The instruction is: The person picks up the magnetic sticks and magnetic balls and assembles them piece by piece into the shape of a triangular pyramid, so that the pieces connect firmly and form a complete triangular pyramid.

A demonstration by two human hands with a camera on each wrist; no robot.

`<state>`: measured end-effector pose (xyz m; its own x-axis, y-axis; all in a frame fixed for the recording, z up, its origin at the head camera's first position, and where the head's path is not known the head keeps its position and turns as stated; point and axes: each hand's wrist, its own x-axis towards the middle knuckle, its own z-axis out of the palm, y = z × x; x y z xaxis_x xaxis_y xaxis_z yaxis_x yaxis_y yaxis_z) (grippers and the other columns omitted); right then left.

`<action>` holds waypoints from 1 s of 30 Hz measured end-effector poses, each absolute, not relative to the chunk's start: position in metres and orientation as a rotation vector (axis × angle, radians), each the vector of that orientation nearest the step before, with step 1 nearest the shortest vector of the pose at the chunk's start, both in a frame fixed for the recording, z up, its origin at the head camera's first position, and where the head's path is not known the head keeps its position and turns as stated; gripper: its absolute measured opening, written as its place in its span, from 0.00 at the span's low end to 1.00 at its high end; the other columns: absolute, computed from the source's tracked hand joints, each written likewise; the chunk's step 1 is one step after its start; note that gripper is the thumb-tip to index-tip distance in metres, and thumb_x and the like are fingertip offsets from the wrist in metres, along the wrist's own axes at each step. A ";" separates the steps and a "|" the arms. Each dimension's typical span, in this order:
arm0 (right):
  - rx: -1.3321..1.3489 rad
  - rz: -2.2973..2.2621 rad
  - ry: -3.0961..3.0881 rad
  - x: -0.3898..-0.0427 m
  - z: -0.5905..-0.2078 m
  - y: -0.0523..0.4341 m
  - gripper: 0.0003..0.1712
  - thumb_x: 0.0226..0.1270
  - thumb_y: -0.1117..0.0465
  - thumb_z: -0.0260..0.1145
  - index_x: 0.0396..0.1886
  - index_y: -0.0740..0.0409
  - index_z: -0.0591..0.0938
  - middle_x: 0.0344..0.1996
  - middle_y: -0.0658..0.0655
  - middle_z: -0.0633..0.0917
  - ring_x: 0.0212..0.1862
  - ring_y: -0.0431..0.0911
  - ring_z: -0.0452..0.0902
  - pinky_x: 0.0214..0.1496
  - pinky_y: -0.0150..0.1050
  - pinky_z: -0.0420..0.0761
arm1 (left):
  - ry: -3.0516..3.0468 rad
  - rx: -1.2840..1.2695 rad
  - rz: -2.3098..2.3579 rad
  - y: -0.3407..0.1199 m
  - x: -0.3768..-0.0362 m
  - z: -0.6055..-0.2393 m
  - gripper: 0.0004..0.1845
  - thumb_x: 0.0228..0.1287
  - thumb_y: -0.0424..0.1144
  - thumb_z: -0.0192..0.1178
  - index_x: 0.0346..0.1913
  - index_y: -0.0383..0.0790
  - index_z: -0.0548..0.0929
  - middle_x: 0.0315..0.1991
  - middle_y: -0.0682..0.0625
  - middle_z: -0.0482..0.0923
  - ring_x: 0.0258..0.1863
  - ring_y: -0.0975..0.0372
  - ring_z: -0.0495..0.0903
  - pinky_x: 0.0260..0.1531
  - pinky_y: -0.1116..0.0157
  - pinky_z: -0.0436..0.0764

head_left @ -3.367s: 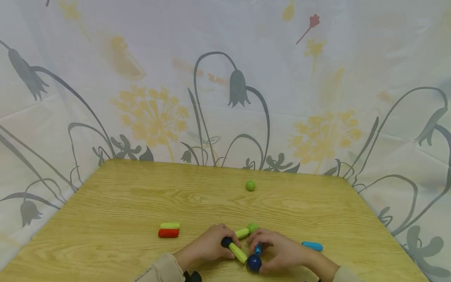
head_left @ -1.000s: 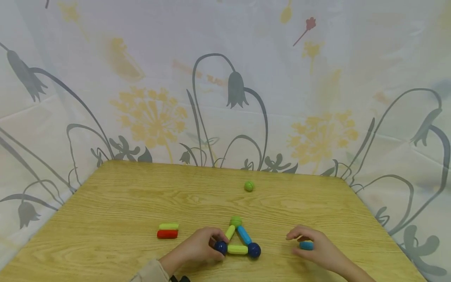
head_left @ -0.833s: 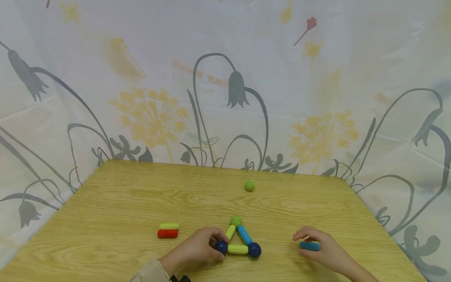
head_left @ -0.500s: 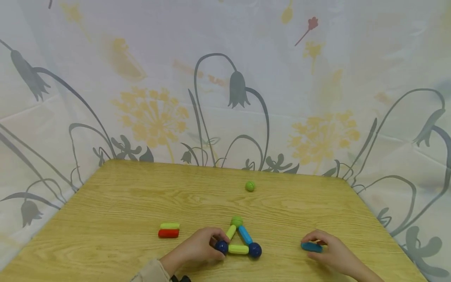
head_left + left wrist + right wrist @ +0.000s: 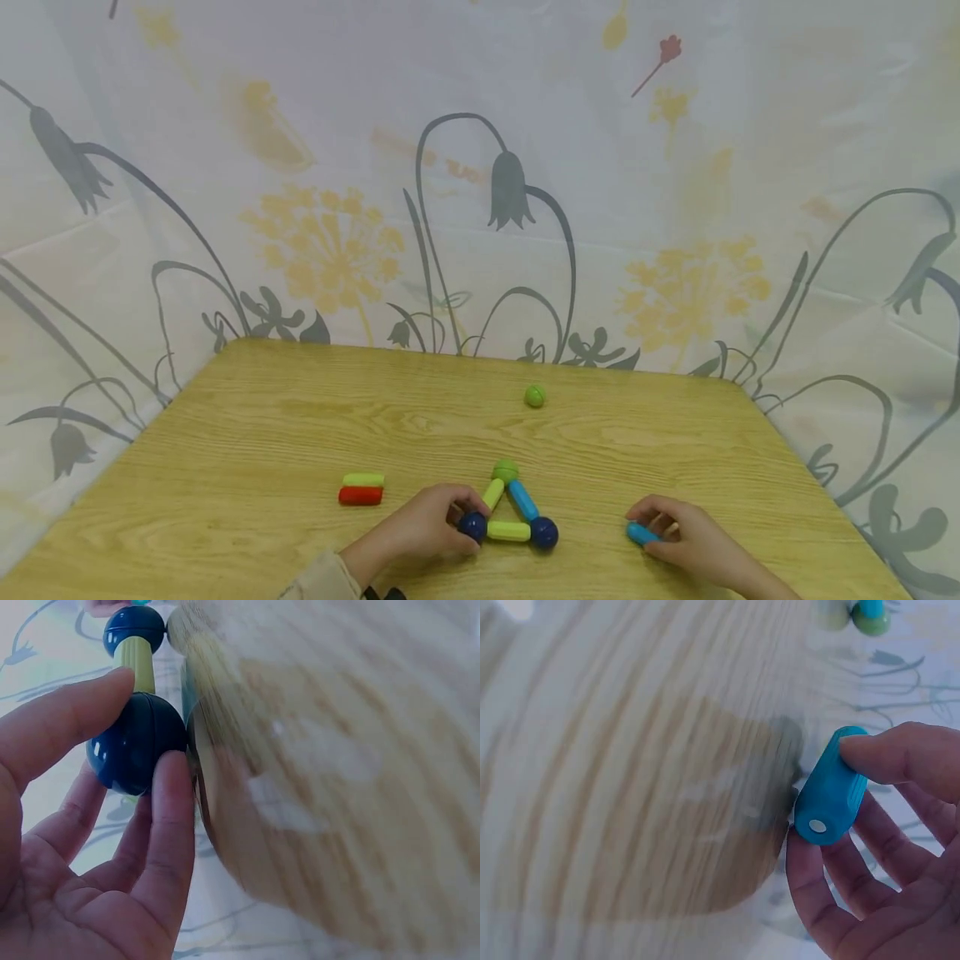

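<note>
A triangle of magnetic rods and balls lies near the table's front. Its corners are a green ball [image 5: 506, 471], a dark blue ball [image 5: 544, 533] and a second dark blue ball [image 5: 472, 527]. Two yellow-green rods [image 5: 508, 531] and a blue rod [image 5: 522, 500] form its sides. My left hand [image 5: 429, 523] pinches the left dark blue ball between thumb and fingers, plainly seen in the left wrist view [image 5: 135, 746]. To the right, my right hand [image 5: 693, 537] pinches a loose blue magnetic rod [image 5: 831, 787], thumb on one side and fingertips on the other; its round end faces the camera.
Left of the triangle, a yellow-green rod [image 5: 363, 480] and a red rod [image 5: 361, 496] lie side by side. A single green ball [image 5: 535, 396] sits farther back on the wooden table [image 5: 420, 417]. A patterned cloth [image 5: 480, 233] hangs behind the table.
Rods and balls the hands were joining now form a triangle. My right hand left it, reached the loose blue rod, gripped it and has shifted it slightly left. The left hand stays on its ball.
</note>
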<state>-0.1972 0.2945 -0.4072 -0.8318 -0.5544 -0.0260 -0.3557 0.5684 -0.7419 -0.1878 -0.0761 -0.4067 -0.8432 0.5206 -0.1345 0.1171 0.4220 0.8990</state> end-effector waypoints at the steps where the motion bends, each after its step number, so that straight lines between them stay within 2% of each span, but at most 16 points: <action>1: -0.769 -1.128 2.546 -0.197 -0.407 0.291 0.13 0.64 0.62 0.64 0.46 0.63 0.78 0.38 0.52 0.80 0.35 0.38 0.75 0.33 0.34 0.77 | 2.280 0.543 1.410 -0.077 -0.187 -0.407 0.16 0.50 0.29 0.69 0.43 0.42 0.81 0.40 0.53 0.75 0.38 0.59 0.74 0.39 0.60 0.76; 10: -0.866 -1.252 2.523 -0.191 -0.403 0.260 0.15 0.64 0.64 0.64 0.48 0.66 0.77 0.40 0.55 0.81 0.37 0.39 0.76 0.34 0.35 0.79 | 2.296 0.534 1.457 -0.090 -0.184 -0.407 0.17 0.50 0.29 0.69 0.44 0.41 0.80 0.41 0.51 0.76 0.41 0.56 0.76 0.41 0.57 0.77; 16: -0.885 -1.301 2.537 -0.189 -0.399 0.242 0.16 0.63 0.64 0.64 0.49 0.65 0.77 0.42 0.56 0.81 0.39 0.40 0.77 0.37 0.35 0.79 | 2.305 0.525 1.474 -0.104 -0.181 -0.407 0.16 0.52 0.30 0.68 0.45 0.41 0.80 0.41 0.51 0.76 0.41 0.56 0.75 0.40 0.58 0.77; 30: -1.021 -1.496 2.467 -0.188 -0.400 0.209 0.18 0.61 0.66 0.65 0.49 0.68 0.75 0.42 0.61 0.79 0.40 0.44 0.78 0.39 0.37 0.80 | 2.392 0.547 1.566 -0.145 -0.178 -0.402 0.15 0.57 0.33 0.65 0.47 0.32 0.78 0.44 0.46 0.77 0.41 0.54 0.76 0.38 0.63 0.78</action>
